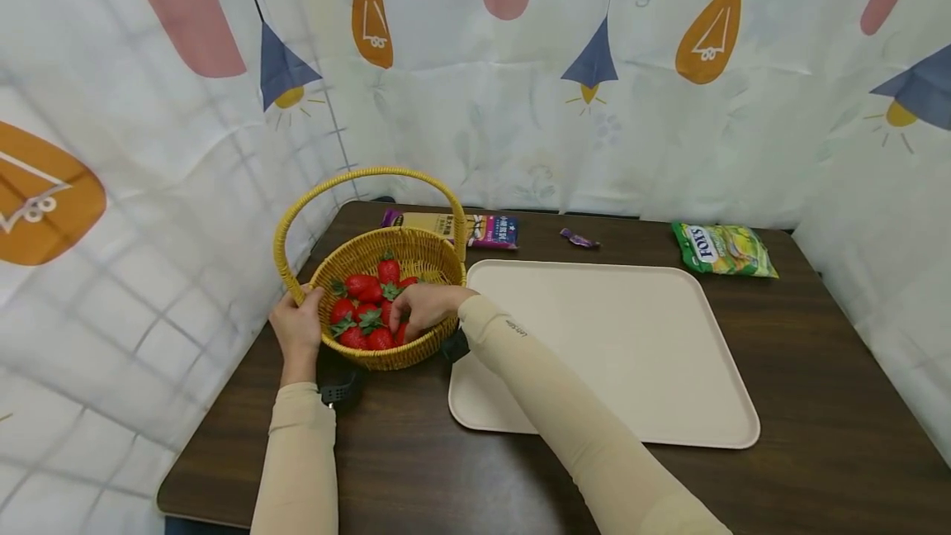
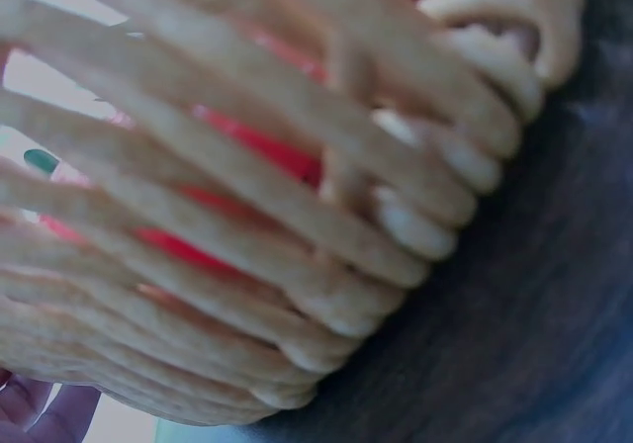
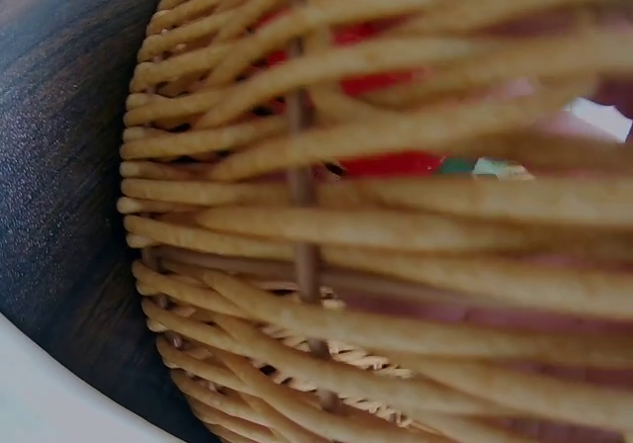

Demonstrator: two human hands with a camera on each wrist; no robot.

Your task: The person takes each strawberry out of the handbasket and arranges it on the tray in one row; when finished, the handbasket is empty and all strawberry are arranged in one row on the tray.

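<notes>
A yellow wicker basket (image 1: 394, 360) with a tall arched handle stands on the left part of the table, holding several red strawberries (image 1: 362, 287) with green leaves. My left hand (image 1: 295, 324) grips the basket's left rim by the foot of the handle. Over the right rim reaches my right hand (image 1: 427, 306), its fingers bent down around a strawberry at the right of the pile; the fingertips are partly hidden. Both wrist views are filled by the woven basket wall (image 2: 227, 186), with red showing through the gaps. In the right wrist view the basket wall (image 3: 396, 225) stands close.
A beige tray (image 1: 609, 337) lies right of the basket, close to it. Along the table's back edge are a long purple-and-yellow snack packet (image 1: 494, 231), a small purple wrapped candy (image 1: 579, 239) and a green FOX'S bag (image 1: 724, 250). A printed curtain (image 1: 483, 122) hangs behind.
</notes>
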